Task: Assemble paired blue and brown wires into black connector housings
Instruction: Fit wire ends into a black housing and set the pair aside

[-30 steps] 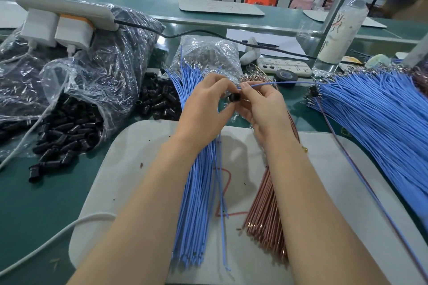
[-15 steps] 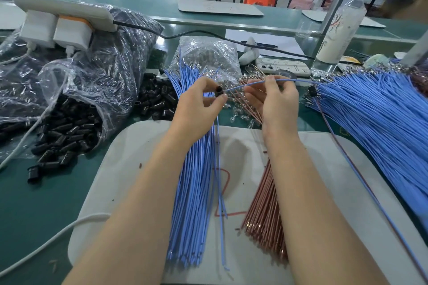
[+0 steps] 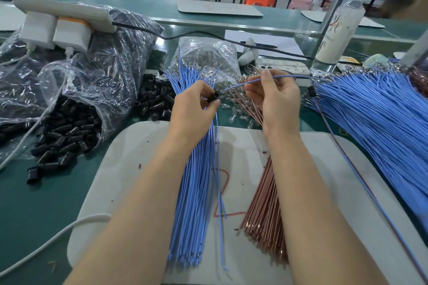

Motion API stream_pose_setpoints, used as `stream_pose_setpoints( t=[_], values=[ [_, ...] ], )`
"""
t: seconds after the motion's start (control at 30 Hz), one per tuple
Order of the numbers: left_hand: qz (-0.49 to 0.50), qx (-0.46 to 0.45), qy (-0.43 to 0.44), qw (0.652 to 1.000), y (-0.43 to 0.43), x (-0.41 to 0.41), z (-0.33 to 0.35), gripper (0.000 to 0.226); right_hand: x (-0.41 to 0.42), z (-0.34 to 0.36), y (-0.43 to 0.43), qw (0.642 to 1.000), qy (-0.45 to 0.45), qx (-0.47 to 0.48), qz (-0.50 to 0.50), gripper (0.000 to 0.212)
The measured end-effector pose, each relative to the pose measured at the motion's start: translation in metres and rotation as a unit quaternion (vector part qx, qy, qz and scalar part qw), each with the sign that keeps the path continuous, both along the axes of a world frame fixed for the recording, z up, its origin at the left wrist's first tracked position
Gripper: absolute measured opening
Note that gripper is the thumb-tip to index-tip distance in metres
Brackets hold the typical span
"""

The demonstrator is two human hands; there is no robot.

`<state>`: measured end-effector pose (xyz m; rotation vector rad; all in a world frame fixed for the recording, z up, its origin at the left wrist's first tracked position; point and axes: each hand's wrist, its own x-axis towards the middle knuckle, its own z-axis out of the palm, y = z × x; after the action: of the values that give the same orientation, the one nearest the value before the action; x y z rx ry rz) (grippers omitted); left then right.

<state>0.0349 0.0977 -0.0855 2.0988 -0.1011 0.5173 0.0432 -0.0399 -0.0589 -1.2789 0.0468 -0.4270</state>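
My left hand (image 3: 194,106) pinches a small black connector housing (image 3: 213,97) between thumb and fingers. A blue wire (image 3: 240,84) runs from the housing to my right hand (image 3: 275,97), which pinches it and holds it up; it trails off to the right. Under my left forearm a bundle of blue wires (image 3: 196,192) lies on the grey mat (image 3: 129,162). A bundle of brown wires (image 3: 266,210) lies under my right forearm. Loose black housings (image 3: 67,132) spill from a plastic bag at the left.
A large heap of blue wires (image 3: 382,122) fills the right side. A clear bag of small parts (image 3: 206,58) sits behind my hands. A power strip (image 3: 62,18) rests on black bags at the left; a white bottle (image 3: 340,23) and a phone (image 3: 282,67) stand behind.
My hands have drawn apart: the left one moved left with the housing, the right one moved right along the blue wire, so more wire shows between them.
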Motion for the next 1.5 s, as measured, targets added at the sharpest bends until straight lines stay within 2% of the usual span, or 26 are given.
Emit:
stream_pose_setpoints(
  t=[0.17, 0.27, 0.33, 0.43, 0.53, 0.6, 0.67, 0.77, 0.9, 1.0, 1.13, 1.2, 1.27, 1.37, 1.5],
  values=[
    [-0.002, 0.022, -0.007, 1.000, -0.001, 0.000, 0.000, 0.007, -0.002, -0.001, 0.003, 0.998, -0.016, -0.056, 0.003, 0.015],
    [0.006, 0.014, -0.010, 1.000, -0.001, 0.000, 0.000, 0.014, -0.002, -0.001, 0.002, 0.998, -0.014, -0.058, -0.012, 0.014],
    [0.007, -0.021, -0.007, 1.000, 0.000, -0.001, 0.001, 0.021, -0.001, -0.001, 0.000, 0.999, -0.004, -0.035, -0.027, 0.014],
    [-0.018, -0.118, 0.034, 0.992, -0.001, -0.001, 0.003, 0.017, 0.001, -0.001, -0.002, 0.999, 0.015, 0.004, -0.029, 0.015],
    [-0.045, -0.230, 0.089, 0.968, -0.003, 0.000, 0.006, 0.024, 0.002, -0.003, -0.001, 0.999, 0.024, 0.015, -0.017, 0.016],
    [-0.057, -0.274, 0.112, 0.954, -0.004, 0.000, 0.008, 0.017, 0.002, -0.003, 0.000, 1.000, 0.023, 0.020, -0.006, 0.016],
    [-0.072, -0.284, 0.124, 0.948, -0.005, -0.001, 0.008, 0.008, 0.002, -0.004, 0.000, 1.000, 0.023, 0.020, 0.003, 0.015],
    [-0.093, -0.259, 0.126, 0.953, -0.005, -0.002, 0.007, 0.015, 0.002, -0.004, 0.000, 0.999, 0.023, 0.032, 0.017, 0.014],
    [-0.110, -0.273, 0.131, 0.947, -0.006, -0.004, 0.010, 0.012, 0.002, 0.000, 0.001, 0.989, 0.037, 0.133, 0.054, 0.010],
    [-0.119, -0.351, 0.150, 0.917, -0.007, -0.004, 0.013, 0.010, 0.002, -0.001, 0.003, 0.965, 0.067, 0.231, 0.107, 0.013],
    [-0.155, -0.436, 0.175, 0.869, -0.004, -0.004, 0.016, 0.011, -0.001, -0.002, 0.008, 0.937, 0.117, 0.293, 0.152, 0.016],
    [-0.166, -0.450, 0.176, 0.860, -0.004, -0.004, 0.017, 0.011, -0.001, -0.002, 0.008, 0.932, 0.123, 0.308, 0.147, 0.017],
    [-0.137, -0.411, 0.158, 0.887, -0.006, -0.003, 0.014, 0.011, 0.000, -0.002, 0.008, 0.947, 0.109, 0.279, 0.115, 0.018],
    [-0.073, -0.299, 0.110, 0.945, -0.008, 0.000, 0.008, 0.010, 0.002, -0.002, 0.007, 0.983, 0.069, 0.165, 0.028, 0.017],
    [-0.042, -0.175, 0.059, 0.982, -0.005, 0.000, 0.004, 0.035, 0.000, -0.001, 0.008, 0.997, 0.045, 0.062, -0.007, 0.016]
  ],
)
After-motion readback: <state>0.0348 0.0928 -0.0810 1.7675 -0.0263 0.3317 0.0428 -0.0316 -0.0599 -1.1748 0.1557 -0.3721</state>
